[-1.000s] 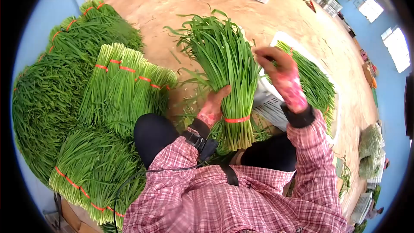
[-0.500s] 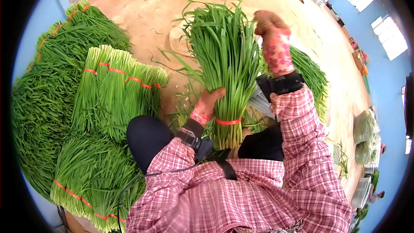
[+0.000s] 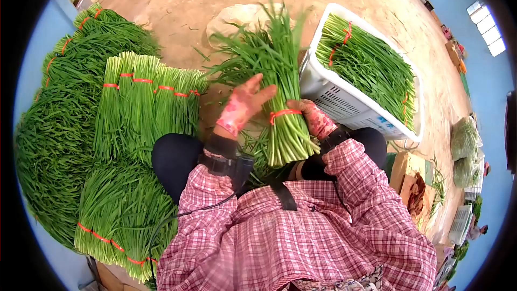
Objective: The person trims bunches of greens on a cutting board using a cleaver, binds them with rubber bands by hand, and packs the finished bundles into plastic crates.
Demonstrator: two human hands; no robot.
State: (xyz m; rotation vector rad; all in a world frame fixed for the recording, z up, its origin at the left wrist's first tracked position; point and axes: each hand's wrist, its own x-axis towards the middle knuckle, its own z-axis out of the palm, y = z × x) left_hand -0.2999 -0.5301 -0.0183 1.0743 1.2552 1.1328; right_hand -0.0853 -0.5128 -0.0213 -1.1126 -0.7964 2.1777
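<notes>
A bundle of garlic chives (image 3: 284, 83) tied with a red band stands tilted in front of me, cut ends toward my lap and leaves pointing away. My right hand (image 3: 316, 118) grips its right side at the red band (image 3: 285, 113); some of those fingers are hidden behind the stalks. On the other side my left hand (image 3: 243, 105) is open, with spread fingers at the leaves just above the band. Whether its fingertips press on the leaves I cannot tell. Patterned pink covers and black wrist straps sit on both wrists.
Banded bundles of chives (image 3: 142, 108) are heaped along my left. A white plastic crate (image 3: 334, 97) holding more bundles stands at front right. A pale sack (image 3: 231, 21) lies on the floor ahead, and a cardboard piece (image 3: 412, 183) is beside my right knee.
My right hand has come down from the raised position onto the bundle near its band. My left hand has loosened and spread its fingers. The view has shifted, showing more of the crate.
</notes>
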